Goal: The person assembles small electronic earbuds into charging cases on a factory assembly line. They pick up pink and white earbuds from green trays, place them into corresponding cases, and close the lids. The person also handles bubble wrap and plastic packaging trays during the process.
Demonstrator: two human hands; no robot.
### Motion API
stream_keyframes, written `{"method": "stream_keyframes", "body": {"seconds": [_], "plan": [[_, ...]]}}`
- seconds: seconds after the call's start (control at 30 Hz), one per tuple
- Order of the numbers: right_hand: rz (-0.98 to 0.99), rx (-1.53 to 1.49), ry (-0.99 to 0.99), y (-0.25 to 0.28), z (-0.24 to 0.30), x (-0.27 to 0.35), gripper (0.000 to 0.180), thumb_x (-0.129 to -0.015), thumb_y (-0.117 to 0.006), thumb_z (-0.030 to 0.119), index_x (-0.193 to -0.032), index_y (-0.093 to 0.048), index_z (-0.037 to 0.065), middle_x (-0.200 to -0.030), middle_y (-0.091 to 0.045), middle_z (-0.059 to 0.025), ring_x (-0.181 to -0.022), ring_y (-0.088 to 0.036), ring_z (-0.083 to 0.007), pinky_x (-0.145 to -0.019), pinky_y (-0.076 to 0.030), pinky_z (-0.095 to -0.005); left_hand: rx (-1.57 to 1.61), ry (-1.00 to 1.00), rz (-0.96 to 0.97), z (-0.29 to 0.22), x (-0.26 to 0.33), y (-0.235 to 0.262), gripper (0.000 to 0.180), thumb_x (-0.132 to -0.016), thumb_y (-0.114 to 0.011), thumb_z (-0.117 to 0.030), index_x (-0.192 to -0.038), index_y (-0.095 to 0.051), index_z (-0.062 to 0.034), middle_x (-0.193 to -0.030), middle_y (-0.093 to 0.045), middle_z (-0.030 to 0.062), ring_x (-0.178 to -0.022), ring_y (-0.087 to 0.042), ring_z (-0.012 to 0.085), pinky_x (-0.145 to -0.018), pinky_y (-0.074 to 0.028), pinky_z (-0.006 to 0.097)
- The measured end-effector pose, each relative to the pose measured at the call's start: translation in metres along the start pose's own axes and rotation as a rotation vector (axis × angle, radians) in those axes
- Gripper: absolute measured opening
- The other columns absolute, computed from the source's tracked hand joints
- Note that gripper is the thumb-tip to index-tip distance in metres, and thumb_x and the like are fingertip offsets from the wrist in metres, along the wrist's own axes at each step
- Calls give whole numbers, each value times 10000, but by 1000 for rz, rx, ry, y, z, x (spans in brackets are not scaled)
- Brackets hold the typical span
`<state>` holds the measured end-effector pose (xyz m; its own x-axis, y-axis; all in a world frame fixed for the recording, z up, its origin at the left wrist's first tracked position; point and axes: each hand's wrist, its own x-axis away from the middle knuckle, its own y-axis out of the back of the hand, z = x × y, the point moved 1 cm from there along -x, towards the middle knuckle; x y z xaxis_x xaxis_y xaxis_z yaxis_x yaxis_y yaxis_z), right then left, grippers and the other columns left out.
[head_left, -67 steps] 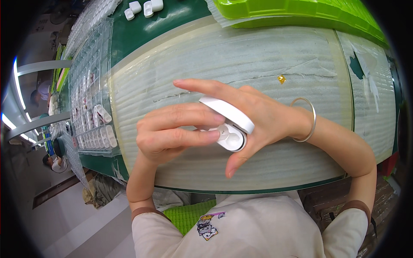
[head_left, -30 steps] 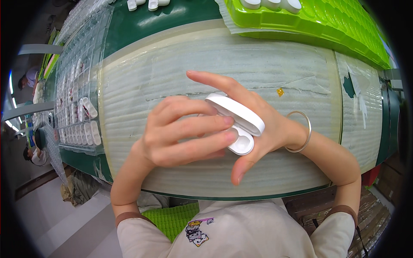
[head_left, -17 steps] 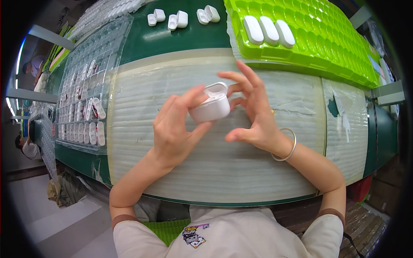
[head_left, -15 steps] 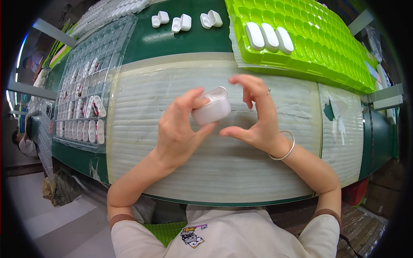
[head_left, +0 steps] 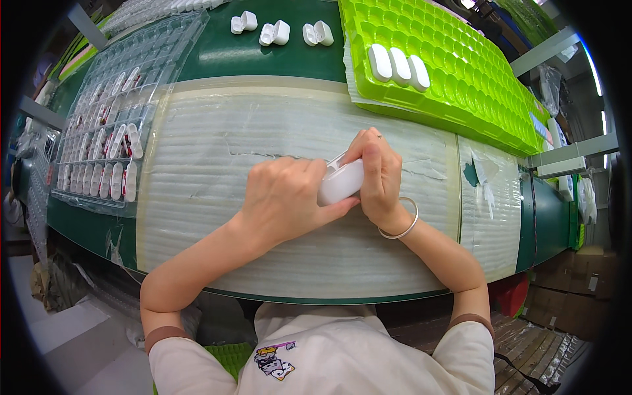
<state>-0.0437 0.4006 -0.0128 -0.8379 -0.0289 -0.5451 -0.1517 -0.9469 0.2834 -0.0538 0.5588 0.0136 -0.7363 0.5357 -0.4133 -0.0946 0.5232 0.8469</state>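
A white earbud charging case [head_left: 342,182] is held above the mat, its lid side tilted up and partly covered by fingers. My left hand [head_left: 286,196] grips it from the left, thumb along its lower edge. From the right, my right hand [head_left: 380,176] is closed around the other end, fingers bent over the top. Between the hands a slim opening shows along the case's upper edge; what lies inside is hidden. Beneath both hands spreads a ribbed whitish foam mat [head_left: 217,145] under clear film.
Three open white cases [head_left: 274,33] stand at the back. A green tray [head_left: 454,108] at the far right holds three closed white cases [head_left: 399,66]. On the left, a clear plastic tray [head_left: 155,72] carries several small white parts with red bits [head_left: 106,179].
My right hand has come in from the right and closed on the case, which both hands now hold. The view has swung slightly to the right.
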Motion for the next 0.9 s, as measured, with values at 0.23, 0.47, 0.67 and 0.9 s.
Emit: {"method": "stream_keyframes", "body": {"seconds": [0.23,0.47,0.67,0.9], "plan": [[67,7,-21,-5,1,4,416,-958,-382,227,-623,-544,41,-575,-500,-78,-572,-438,-224,-528,-370,-333,24,-12,59,1,6,-10,378,-654,-715,-377,-485,-570,-72,-403,-498,73,-329,-489,207,-364,-387,316],[72,-105,-2,-10,-3,2,500,-961,-347,296,-575,-533,38,-520,-473,-79,-551,-425,-200,-495,-349,-305,11,-23,3,-2,10,-18,379,-638,-731,-377,-494,-575,-64,-398,-493,70,-328,-493,199,-364,-394,306],[70,-92,35,-13,4,-2,522,-953,-308,222,-501,-488,32,-497,-431,-89,-495,-375,-191,-448,-309,-307,93,11,-3,-7,16,-23,361,-600,-752,-340,-506,-556,-52,-409,-498,77,-344,-509,205,-367,-406,310],[81,-41,-51,-14,0,2,504,-926,-305,172,-463,-463,50,-467,-415,-64,-469,-351,-195,-519,-303,-324,130,27,31,-7,19,-29,351,-582,-765,-319,-550,-566,-32,-416,-497,78,-350,-505,206,-373,-408,311]]}}
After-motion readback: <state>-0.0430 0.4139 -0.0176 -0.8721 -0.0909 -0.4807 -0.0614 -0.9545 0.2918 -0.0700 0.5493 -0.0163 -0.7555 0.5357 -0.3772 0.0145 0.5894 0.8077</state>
